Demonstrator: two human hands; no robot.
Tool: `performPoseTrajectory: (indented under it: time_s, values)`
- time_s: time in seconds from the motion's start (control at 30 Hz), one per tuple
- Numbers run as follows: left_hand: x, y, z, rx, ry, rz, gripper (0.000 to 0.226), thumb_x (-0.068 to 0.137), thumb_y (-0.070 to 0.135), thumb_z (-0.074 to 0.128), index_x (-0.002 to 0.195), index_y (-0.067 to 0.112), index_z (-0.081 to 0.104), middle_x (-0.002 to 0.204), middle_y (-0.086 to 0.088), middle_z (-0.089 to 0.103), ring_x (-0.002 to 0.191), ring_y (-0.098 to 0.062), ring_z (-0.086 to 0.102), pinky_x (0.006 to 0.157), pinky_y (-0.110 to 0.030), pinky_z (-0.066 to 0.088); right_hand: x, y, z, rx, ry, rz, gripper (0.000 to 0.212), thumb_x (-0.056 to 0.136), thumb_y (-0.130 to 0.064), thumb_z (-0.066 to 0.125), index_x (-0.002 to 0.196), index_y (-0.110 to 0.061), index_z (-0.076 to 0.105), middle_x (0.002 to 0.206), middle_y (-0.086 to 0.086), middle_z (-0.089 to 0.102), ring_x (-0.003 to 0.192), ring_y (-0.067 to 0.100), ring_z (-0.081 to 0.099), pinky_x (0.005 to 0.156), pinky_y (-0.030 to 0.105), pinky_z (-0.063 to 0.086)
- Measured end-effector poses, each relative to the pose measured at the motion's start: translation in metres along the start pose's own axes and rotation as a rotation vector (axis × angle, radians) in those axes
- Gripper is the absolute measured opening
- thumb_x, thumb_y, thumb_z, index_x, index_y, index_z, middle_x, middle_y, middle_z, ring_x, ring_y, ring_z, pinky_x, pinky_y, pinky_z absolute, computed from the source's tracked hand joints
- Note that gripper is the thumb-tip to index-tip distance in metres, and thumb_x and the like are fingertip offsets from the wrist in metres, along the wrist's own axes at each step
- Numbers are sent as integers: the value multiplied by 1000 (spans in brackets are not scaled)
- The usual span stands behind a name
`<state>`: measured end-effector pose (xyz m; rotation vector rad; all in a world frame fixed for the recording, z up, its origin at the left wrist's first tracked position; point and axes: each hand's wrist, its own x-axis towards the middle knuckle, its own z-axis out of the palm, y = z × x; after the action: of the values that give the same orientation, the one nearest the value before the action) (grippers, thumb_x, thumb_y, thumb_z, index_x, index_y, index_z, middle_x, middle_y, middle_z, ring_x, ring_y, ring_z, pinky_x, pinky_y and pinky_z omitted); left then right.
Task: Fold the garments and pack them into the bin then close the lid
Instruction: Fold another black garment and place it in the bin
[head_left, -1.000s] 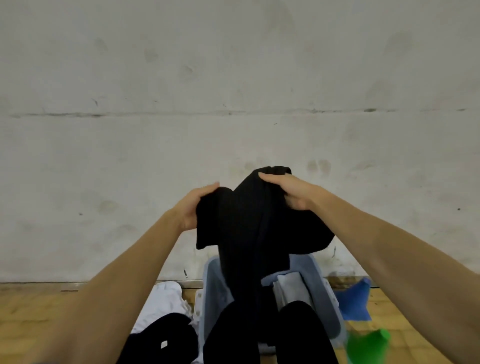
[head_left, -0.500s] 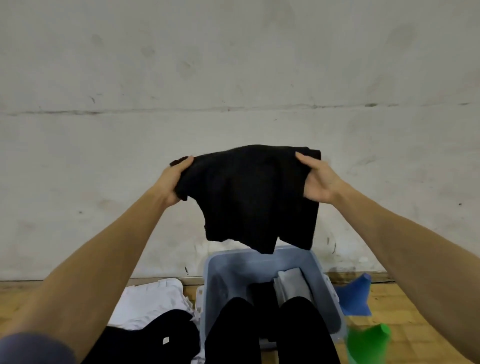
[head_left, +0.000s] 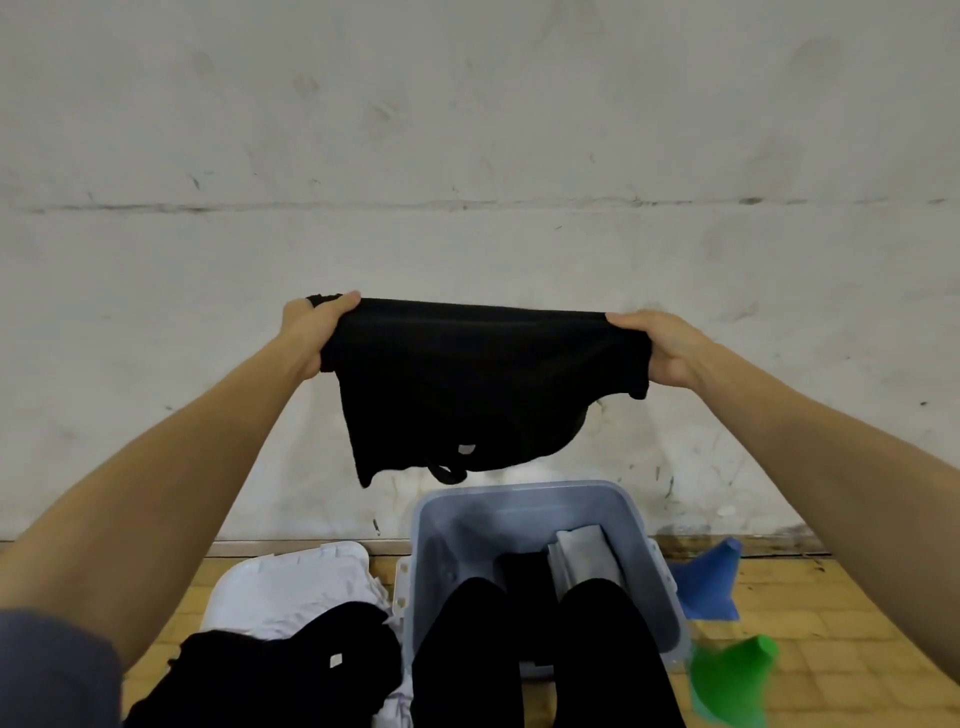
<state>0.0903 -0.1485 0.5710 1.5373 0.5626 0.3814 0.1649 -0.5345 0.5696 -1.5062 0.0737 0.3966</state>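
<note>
I hold a black garment (head_left: 467, 384) stretched out in the air in front of the wall. My left hand (head_left: 306, 332) grips its left top corner and my right hand (head_left: 660, 348) grips its right top corner. The cloth hangs doubled over, its lower edge above the open blue-grey bin (head_left: 644, 525) on the floor. Inside the bin stand a folded grey garment (head_left: 584, 558) and a folded black one (head_left: 524, 571). Left of the bin lie a white garment (head_left: 296, 587) and another black garment (head_left: 291, 670) in a heap.
A white lid (head_left: 343, 551) lies under the heap left of the bin. A blue cone (head_left: 711, 577) and a green cone (head_left: 732, 680) sit on the tiled floor at the right. My black-clad legs (head_left: 467, 665) cover the bin's near side. The wall stands close behind.
My hands have moved apart and pulled the black garment out wide. It was bunched over the bin a second ago and now hangs spread and higher.
</note>
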Motion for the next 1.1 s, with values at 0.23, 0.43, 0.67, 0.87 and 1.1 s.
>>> performPoseTrajectory:
  time_s: [0.23,0.43,0.67,0.87,1.1]
  values:
    - [6,2,-16,-31,155,36,29,81,28,78,80,11,54,82,-4,60,75,-21,62,55,-30,50,-1,-5,-13,-36,95,74,16,95,0,52,81,-9,50,89,8,54,75,22,56,62,34,47]
    - [10,2,-17,-56,182,57,28,88,32,69,83,10,52,85,-5,59,80,-23,62,72,-38,55,6,-1,-16,-233,266,3,62,85,8,64,141,-11,43,116,9,53,101,27,57,75,39,49]
    - [14,-5,-20,-14,178,45,27,89,29,67,95,6,56,96,-8,61,91,-26,63,84,-40,56,15,8,-18,0,287,-164,39,80,17,63,116,1,63,92,12,64,91,26,63,68,27,53]
    - [12,-4,-27,109,199,12,23,86,23,67,94,4,56,88,-8,58,86,-27,61,74,-38,55,18,22,-24,-263,301,-266,31,75,19,66,89,-8,69,92,9,68,95,24,64,87,31,53]
    - [14,-9,-34,176,247,-12,18,87,18,71,80,6,59,83,-6,60,87,-27,62,73,-31,49,19,31,-28,-306,409,-346,20,72,4,79,80,-12,71,86,4,69,87,20,67,82,27,52]
